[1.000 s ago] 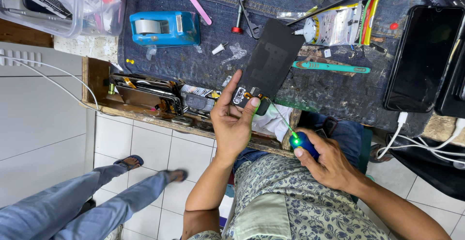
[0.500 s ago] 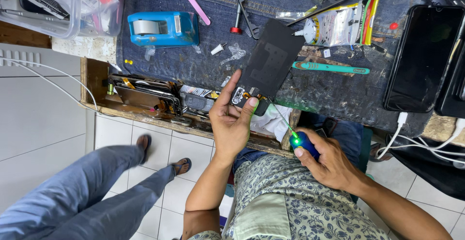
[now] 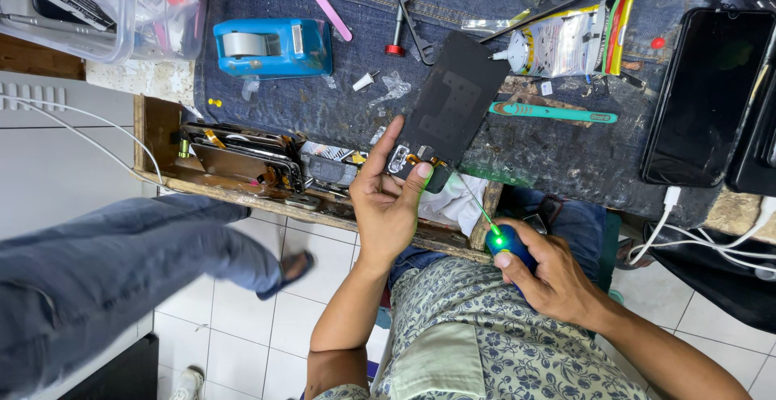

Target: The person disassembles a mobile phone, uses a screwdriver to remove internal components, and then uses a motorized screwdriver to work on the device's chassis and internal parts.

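The opened phone [image 3: 449, 101] lies on the denim mat [image 3: 339, 109]. Left of the phone sits the tape dispenser [image 3: 271, 47]; right of it the spudger [image 3: 554, 113]; beyond that another phone [image 3: 707, 93]. A parts drawer [image 3: 234, 157] lies below-left.

The desk [image 3: 566, 149] is spread with a worn dark denim cloth [image 3: 356, 109], and an open wooden drawer [image 3: 153, 137] at its near edge is packed with loose phone parts. On the cloth lie a blue tape dispenser [image 3: 272, 47], a pink stick [image 3: 322, 1], a red-tipped screwdriver [image 3: 399, 12], a teal pry tool [image 3: 552, 112] and a glue tube in its packet [image 3: 566, 40] — all well apart. A dark phone [image 3: 707, 93] lies at the right (a white cable plugged in), and a clear plastic box [image 3: 97, 8] stands at the far left corner.
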